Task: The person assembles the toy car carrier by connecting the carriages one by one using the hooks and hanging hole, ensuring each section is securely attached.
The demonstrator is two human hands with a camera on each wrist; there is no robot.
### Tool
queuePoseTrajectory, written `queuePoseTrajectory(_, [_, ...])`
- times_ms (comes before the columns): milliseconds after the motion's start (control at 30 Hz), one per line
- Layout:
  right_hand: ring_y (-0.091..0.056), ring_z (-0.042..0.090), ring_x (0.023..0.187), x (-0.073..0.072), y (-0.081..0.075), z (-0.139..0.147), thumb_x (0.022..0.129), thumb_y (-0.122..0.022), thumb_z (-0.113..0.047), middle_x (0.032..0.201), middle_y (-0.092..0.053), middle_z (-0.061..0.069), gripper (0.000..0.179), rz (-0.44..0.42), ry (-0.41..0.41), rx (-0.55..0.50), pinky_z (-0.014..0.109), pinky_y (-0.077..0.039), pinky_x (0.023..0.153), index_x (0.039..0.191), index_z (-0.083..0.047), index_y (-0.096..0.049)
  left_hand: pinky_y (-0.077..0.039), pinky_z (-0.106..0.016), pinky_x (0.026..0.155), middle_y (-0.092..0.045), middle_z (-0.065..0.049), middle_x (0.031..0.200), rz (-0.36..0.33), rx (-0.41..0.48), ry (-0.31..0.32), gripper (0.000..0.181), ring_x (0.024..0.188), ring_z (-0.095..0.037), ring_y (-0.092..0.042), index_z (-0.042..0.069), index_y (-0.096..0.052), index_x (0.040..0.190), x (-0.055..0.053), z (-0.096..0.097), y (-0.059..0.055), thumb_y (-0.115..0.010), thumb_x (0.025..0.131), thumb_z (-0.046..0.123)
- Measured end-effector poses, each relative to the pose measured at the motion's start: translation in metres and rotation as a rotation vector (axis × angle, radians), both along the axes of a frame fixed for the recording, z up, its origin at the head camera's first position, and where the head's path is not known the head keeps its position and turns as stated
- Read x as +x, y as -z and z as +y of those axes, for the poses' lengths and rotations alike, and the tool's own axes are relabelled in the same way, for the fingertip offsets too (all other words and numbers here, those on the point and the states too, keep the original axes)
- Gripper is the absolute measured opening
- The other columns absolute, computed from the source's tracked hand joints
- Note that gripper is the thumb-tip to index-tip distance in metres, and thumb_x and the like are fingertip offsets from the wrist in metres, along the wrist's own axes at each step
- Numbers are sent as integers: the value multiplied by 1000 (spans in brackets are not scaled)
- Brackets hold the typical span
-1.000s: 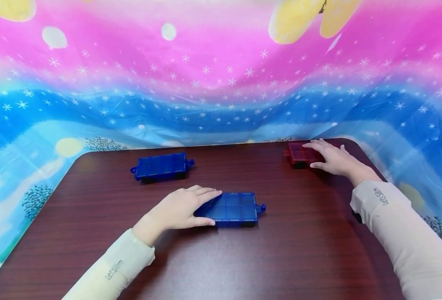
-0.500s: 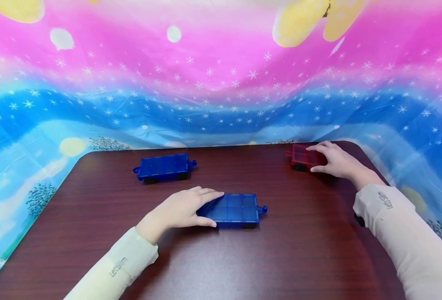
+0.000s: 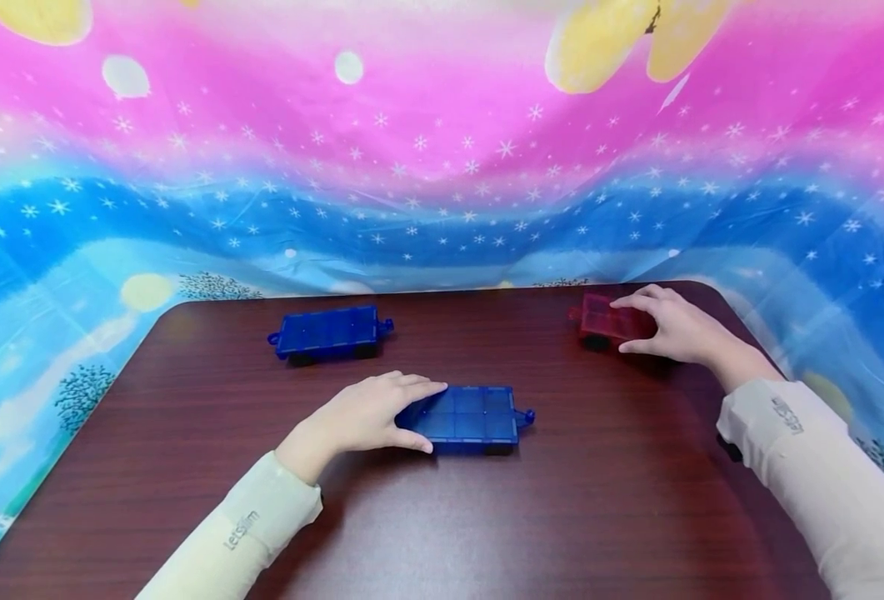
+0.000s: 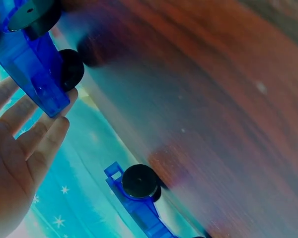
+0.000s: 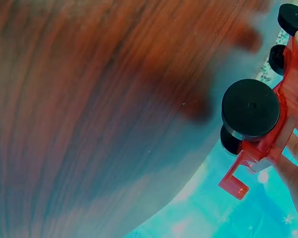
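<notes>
My left hand (image 3: pixel 359 417) grips the rear end of a translucent blue toy car base (image 3: pixel 471 417) at the middle of the table, thumb on the near side and fingers on the far side. Its black wheels and underside show in the left wrist view. At the back right, my right hand (image 3: pixel 677 325) holds a translucent red toy car base (image 3: pixel 597 319) between thumb and fingers, partly covering it. Black wheels and a bent red hitch show in the right wrist view. A second blue toy car base (image 3: pixel 327 332) stands untouched at the back left.
The dark wood table (image 3: pixel 486 525) has rounded far corners. Behind it hangs a pink and blue snowflake cloth (image 3: pixel 427 167), which also falls along both sides. Something small and black (image 3: pixel 730 448) shows partly under the right sleeve.
The right hand has drawn slightly nearer, and the red toy car base has shifted a little toward me with it. The left hand and both blue bases stay put; the head view shifted slightly.
</notes>
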State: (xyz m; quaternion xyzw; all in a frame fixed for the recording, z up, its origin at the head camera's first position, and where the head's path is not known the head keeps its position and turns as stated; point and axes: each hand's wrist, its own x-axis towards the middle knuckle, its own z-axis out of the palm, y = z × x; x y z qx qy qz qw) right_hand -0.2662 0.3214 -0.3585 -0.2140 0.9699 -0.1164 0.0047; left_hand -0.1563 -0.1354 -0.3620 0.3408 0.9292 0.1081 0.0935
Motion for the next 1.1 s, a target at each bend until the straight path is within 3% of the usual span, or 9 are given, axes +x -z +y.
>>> queuePoseTrajectory(467, [-47,41,124,15,-3,-8,77,-84,-42,132,-53,19,67,30,-36,11,63,-44,98,135,-19,-60,-42,-48,111,-51,-4,150,-24,15,-15,81,138,-26,-49,22,-44,151,1,2,1,-71,84,58])
queuePoseTrajectory(1100, [-51,32,115,45,-26,-24,76,-83,-51,130,-54,12,70,67,-112,41,53,-56,82,136,-22,-60,-43,-50,110,-51,-5,150,-36,-5,-43,82,137,-27,-50,21,-43,152,2,6,-2,-71,84,56])
